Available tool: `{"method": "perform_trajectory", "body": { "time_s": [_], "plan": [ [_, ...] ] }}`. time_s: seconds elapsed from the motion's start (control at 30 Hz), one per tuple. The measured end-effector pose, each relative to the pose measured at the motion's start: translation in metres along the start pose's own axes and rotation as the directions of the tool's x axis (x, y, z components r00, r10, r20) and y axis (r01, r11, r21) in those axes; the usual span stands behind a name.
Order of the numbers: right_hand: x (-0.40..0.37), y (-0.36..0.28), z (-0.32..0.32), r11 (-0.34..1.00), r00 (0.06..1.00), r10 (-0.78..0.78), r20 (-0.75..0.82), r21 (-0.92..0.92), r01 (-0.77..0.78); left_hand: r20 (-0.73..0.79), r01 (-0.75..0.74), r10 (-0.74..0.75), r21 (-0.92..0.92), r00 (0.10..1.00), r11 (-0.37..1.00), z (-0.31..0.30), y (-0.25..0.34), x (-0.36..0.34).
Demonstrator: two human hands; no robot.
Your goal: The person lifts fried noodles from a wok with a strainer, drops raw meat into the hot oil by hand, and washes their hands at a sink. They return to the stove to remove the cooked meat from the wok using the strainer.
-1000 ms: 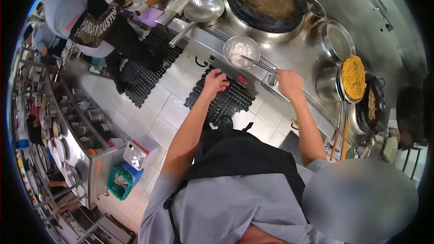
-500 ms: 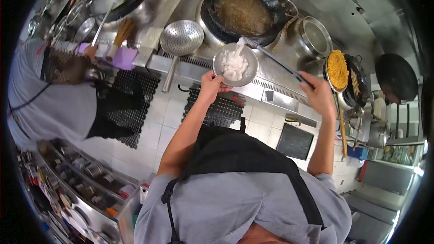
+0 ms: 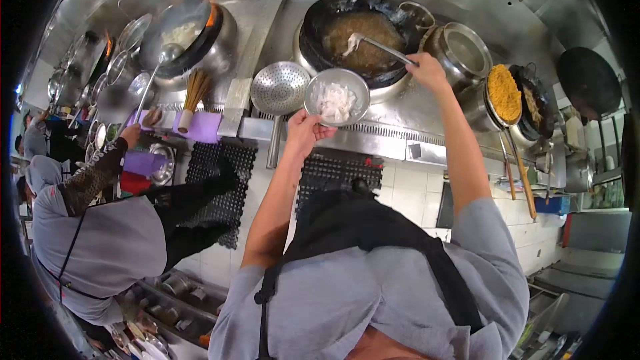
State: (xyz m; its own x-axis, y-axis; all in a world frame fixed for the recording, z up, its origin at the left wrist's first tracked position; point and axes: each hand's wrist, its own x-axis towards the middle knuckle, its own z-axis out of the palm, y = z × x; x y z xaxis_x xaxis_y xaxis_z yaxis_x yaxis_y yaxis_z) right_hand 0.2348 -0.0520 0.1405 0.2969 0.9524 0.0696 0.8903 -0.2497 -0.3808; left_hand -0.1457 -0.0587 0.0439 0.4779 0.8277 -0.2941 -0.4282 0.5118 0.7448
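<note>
- Left hand (image 3: 303,130) is gripping the steel bowl (image 3: 363,93) at its near rim, with the fingers curled shut on the edge. It is holding the bowl about level, just on the near side of the wok (image 3: 312,39).
- Bowl is carrying a heap of white pieces (image 3: 333,101).
- Right hand (image 3: 427,70) is closed around the butt end of a long thin utensil (image 3: 390,50); cannot tell whether it is tongs or chopsticks.
- Utensil's long axis is running from the right hand, over the wok's right rim, leftward towards the wok's middle. Its tip is holding one white piece (image 3: 351,43) above the brown liquid (image 3: 370,30).
- Key relation: the held piece is hanging straight beyond the bowl, with the bowl sitting between the person's body and the wok. The right hand is the nearer one to the wok; the left is occupied under the bowl.
- Perforated skimmer (image 3: 279,88) is lying just left of the bowl, handle pointing back towards the person.
- A co-worker's hand (image 3: 130,135) is working at another station, well apart to the left.
</note>
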Motion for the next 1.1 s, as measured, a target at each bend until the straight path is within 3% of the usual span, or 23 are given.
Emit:
{"method": "perform_trajectory", "body": {
  "time_s": [0.07,0.1,0.17,0.23,0.27,0.3,0.4,0.53,0.77,0.83,0.87,0.97,1.1],
  "plan": [
    [-0.001,-0.007,0.010,0.996,0.994,0.059,-0.096,-0.062,-0.065,-0.035,-0.013,0.013,0.019,0.999,1.000,-0.004,-0.002,-0.007],
    [-0.005,-0.008,0.001,0.996,0.995,0.079,-0.066,-0.026,-0.080,-0.055,-0.026,0.027,0.026,0.998,0.999,-0.004,0.000,-0.010],
    [-0.035,-0.031,-0.038,0.998,1.000,-0.019,0.013,0.054,0.018,-0.099,-0.062,0.068,0.059,0.993,0.996,-0.004,0.002,-0.017],
    [-0.075,-0.052,-0.061,0.975,0.977,-0.214,-0.003,-0.064,0.213,-0.137,-0.114,0.126,0.098,0.983,0.989,-0.004,0.006,-0.022],
    [-0.096,-0.073,-0.072,0.973,0.974,-0.212,0.079,-0.075,0.217,-0.157,-0.117,0.138,0.136,0.978,0.984,-0.003,0.010,-0.023],
    [-0.112,-0.094,-0.076,0.972,0.966,-0.205,0.157,-0.088,0.220,-0.172,-0.120,0.150,0.173,0.974,0.978,0.000,0.014,-0.023],
    [-0.126,-0.100,-0.040,0.919,0.931,-0.319,0.177,-0.183,0.350,-0.171,-0.131,0.175,0.241,0.970,0.962,0.002,0.021,-0.013],
    [-0.128,-0.106,-0.056,0.946,0.967,-0.220,0.130,-0.212,0.244,-0.180,-0.133,0.177,0.231,0.968,0.964,0.007,0.027,-0.007],
    [-0.127,-0.089,-0.096,0.984,0.983,-0.173,-0.065,-0.044,0.170,-0.139,-0.115,0.136,0.147,0.981,0.982,0.012,0.028,0.004],
    [-0.114,-0.084,-0.111,0.992,0.985,-0.125,-0.118,0.014,0.128,-0.122,-0.107,0.123,0.134,0.985,0.985,0.013,0.028,0.006],
    [-0.105,-0.088,-0.119,1.000,0.998,-0.017,-0.056,0.008,0.018,-0.120,-0.102,0.117,0.126,0.986,0.987,0.012,0.028,0.007],
    [-0.058,-0.054,-0.092,0.992,0.994,-0.101,-0.033,-0.081,0.098,-0.114,-0.081,0.092,0.098,0.989,0.992,0.010,0.025,0.010],
    [0.006,-0.027,-0.009,0.993,0.999,-0.008,0.045,-0.115,0.013,-0.096,-0.055,0.059,0.041,0.994,0.998,0.003,0.022,0.018]
  ]
}}
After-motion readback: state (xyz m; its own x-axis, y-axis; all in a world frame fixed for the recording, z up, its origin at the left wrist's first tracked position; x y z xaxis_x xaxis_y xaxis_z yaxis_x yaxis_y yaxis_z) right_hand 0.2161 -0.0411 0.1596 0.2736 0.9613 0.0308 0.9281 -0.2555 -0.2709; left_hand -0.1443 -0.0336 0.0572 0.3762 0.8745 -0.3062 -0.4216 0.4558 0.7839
